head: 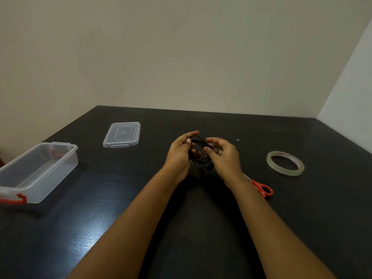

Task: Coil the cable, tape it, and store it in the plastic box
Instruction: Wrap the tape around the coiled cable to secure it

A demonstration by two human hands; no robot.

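Observation:
A thin black earphone cable (pixel 201 156) hangs in loose loops between both hands above the middle of the dark table. My left hand (pixel 180 153) grips the coil's left side, thumb and fingers wrapped around the loops. My right hand (pixel 225 156) pinches its right side. The earbuds dangle below the loops. A clear plastic box (pixel 60 164) with red latches stands open at the left. Its clear lid (pixel 122 134) lies flat behind it. A roll of clear tape (pixel 285 163) lies flat at the right.
Orange-handled scissors (pixel 263 189) lie on the table just right of my right wrist, partly hidden by it. The dark table (pixel 100 218) meets a beige wall at the back and a white wall at the right.

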